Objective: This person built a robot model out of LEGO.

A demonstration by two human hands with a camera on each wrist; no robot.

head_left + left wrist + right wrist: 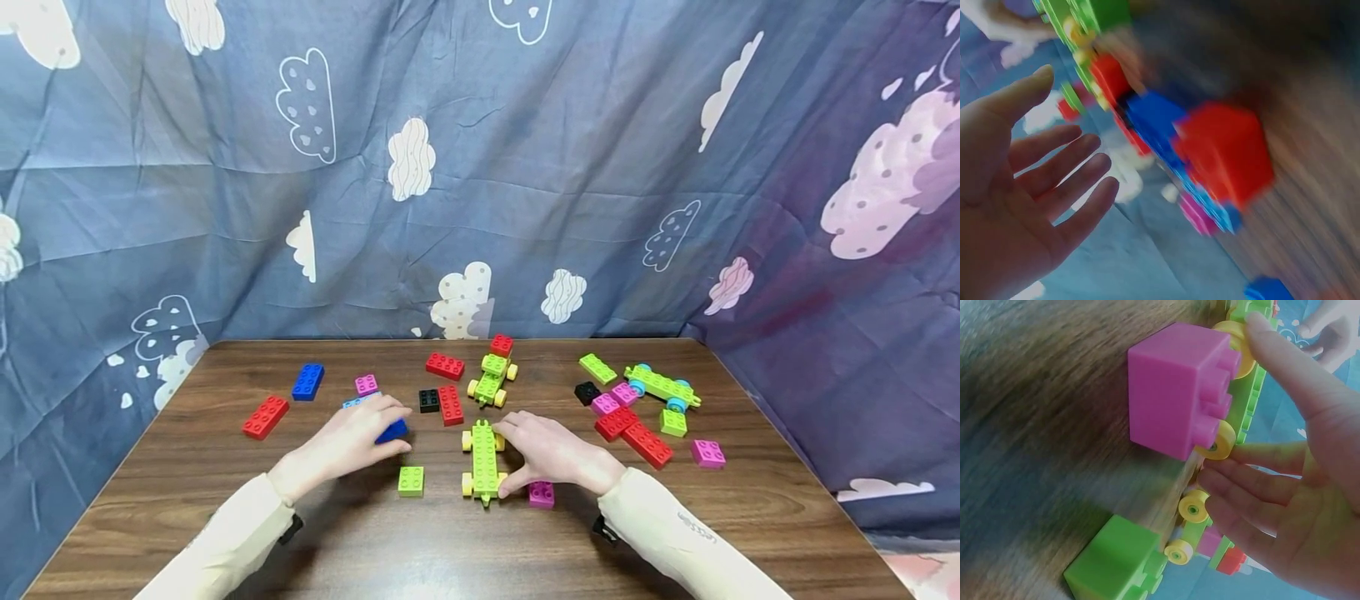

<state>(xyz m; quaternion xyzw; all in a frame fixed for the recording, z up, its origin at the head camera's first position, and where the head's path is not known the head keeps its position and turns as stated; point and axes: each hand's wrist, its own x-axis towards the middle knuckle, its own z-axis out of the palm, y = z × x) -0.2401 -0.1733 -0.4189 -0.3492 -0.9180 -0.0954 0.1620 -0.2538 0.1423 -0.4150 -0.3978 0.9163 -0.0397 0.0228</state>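
Note:
My left hand (378, 425) hovers flat over a blue brick (393, 431) left of centre. In the left wrist view that hand (1075, 125) has straight, spread fingers and holds nothing, with a blurred blue brick (1154, 119) and a red brick (1229, 150) beyond it. My right hand (510, 457) lies along the right side of a green wheeled chassis (483, 462). Its thumb (1260, 337) and fingers (1222, 481) touch the chassis's yellow wheels. A magenta brick (542, 494) sits by the thumb and fills the right wrist view (1179, 387).
A small green brick (410, 481) lies near the chassis. Behind are a second green car (492, 379), red bricks (451, 404), and a black brick (429, 401). Red bricks (633, 433) and a blue-wheeled green car (662, 386) lie right. A cloud-print cloth (480, 208) walls the table (450, 550).

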